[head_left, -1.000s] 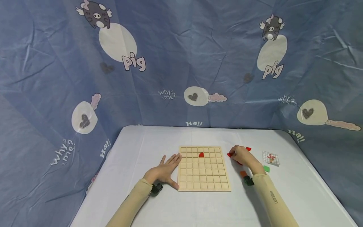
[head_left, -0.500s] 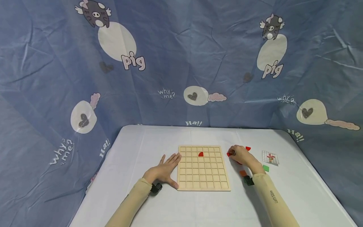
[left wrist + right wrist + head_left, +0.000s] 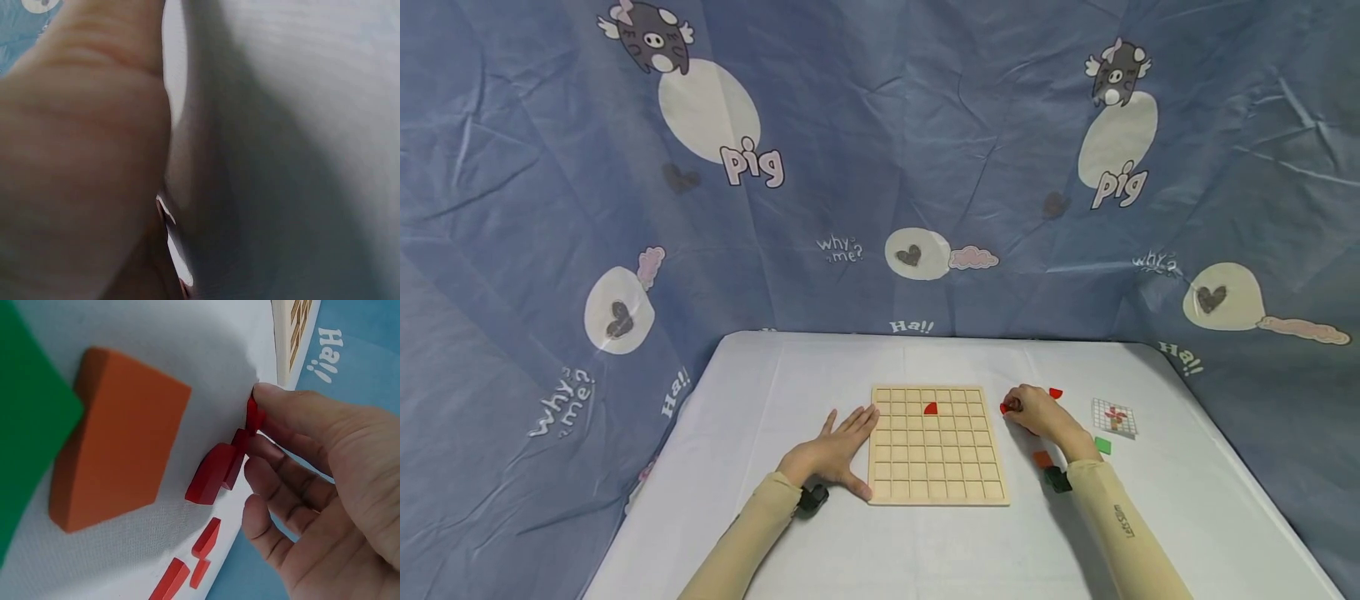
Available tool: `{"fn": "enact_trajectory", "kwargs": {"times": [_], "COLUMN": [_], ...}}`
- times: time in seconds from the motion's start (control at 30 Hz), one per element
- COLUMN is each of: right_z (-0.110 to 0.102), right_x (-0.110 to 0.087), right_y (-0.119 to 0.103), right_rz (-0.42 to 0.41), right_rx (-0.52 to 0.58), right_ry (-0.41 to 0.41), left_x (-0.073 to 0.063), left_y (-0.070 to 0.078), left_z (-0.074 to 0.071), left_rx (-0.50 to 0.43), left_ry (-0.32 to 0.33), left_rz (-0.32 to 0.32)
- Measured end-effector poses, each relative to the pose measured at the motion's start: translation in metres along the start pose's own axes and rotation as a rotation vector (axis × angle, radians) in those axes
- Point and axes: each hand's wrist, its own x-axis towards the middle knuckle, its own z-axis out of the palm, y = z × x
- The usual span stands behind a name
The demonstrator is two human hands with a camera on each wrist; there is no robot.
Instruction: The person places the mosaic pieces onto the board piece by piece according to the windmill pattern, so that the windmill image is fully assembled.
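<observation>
Spread flat on the white table, my left hand (image 3: 831,458) has its fingertips and thumb against the left edge of a square wooden grid board (image 3: 936,460). One red quarter-round block (image 3: 931,408) lies in a cell of an upper row. To the board's right, my right hand (image 3: 1041,414) pinches a small red block (image 3: 253,415) between thumb and index finger, low over the table. Two red blocks, one nearer (image 3: 212,475) and one just behind it (image 3: 235,459), lie beside those fingers. The left wrist view is mostly filled by the hand and its shadow.
An orange block (image 3: 125,437) and a green block (image 3: 31,425), cut off by the frame, lie near the right wrist. More red blocks (image 3: 206,537) lie farther off. A printed pattern card (image 3: 1114,417) and a green piece (image 3: 1102,445) are at right. A blue cloth (image 3: 910,183) hangs behind.
Both hands stay almost where they were. The fingers of my right hand shift slightly around the small red block; the board and the other blocks have not moved.
</observation>
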Motion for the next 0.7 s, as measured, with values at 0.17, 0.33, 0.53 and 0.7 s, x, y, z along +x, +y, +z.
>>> {"fn": "enact_trajectory", "kwargs": {"times": [0.17, 0.33, 0.53, 0.7], "right_z": [0.0016, 0.0012, 0.0019, 0.0039], "right_x": [0.0001, 0.0000, 0.0006, -0.0004], "right_y": [0.0009, 0.0007, -0.0017, -0.0066], "right_rz": [-0.004, -0.007, 0.008, -0.016], "right_rx": [-0.004, 0.008, -0.005, -0.029], "right_ry": [0.006, 0.008, 0.024, 0.078], "left_x": [0.0006, 0.0014, 0.0025, 0.0022], "left_y": [-0.0006, -0.0008, -0.0016, -0.0018], "left_z": [0.0005, 0.0006, 0.0014, 0.0022], "left_rx": [0.002, -0.003, -0.004, 0.002], "left_ry": [0.001, 0.002, 0.005, 0.005], "left_rz": [0.001, -0.004, -0.006, -0.001]}}
